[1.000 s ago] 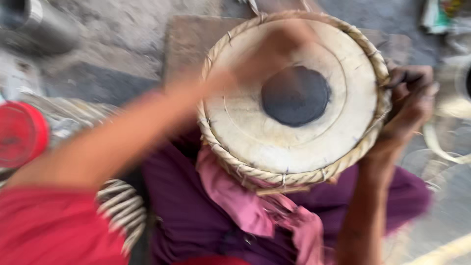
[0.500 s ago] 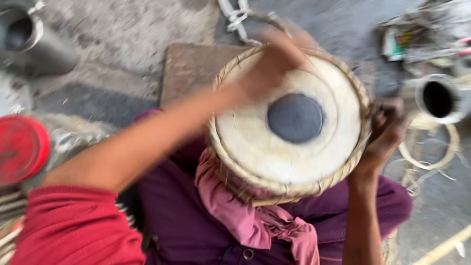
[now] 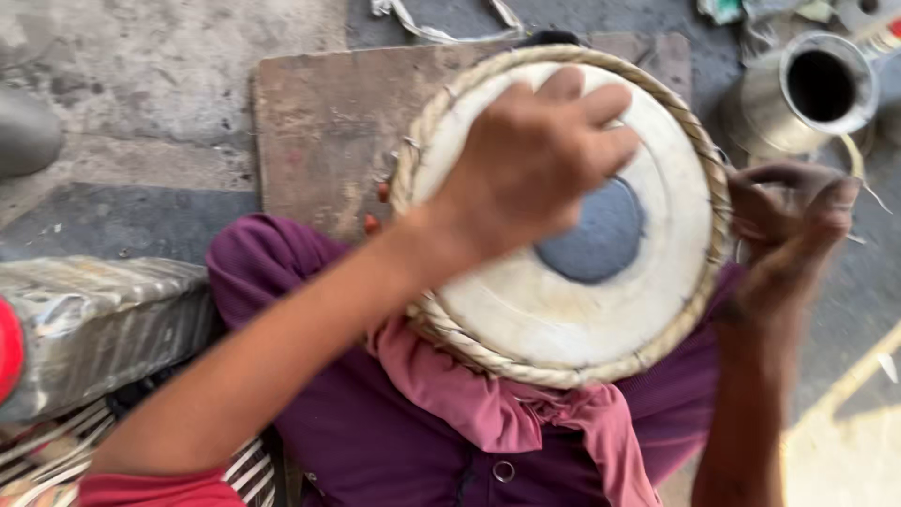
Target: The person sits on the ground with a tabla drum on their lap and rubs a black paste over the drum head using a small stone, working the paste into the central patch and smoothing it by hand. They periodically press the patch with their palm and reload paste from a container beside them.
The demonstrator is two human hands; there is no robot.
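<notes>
Drum (image 3: 601, 310) is now covered by the flat, open left hand (image 3: 535, 160), moved inward; its rim is gripped by the right hand (image 3: 788, 225).

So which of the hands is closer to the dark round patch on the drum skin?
Left. The left hand lies on the drum skin, overlapping the dark patch; the right hand grips the rim.

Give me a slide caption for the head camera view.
Left hand flat on a drum; right hand grips its rim.

Floor-level craft workshop: I sit on stained concrete floor (image 3: 141, 56), worn wooden board (image 3: 328, 122), metal pot (image 3: 807, 94), strap scraps (image 3: 441, 23) around.
</notes>
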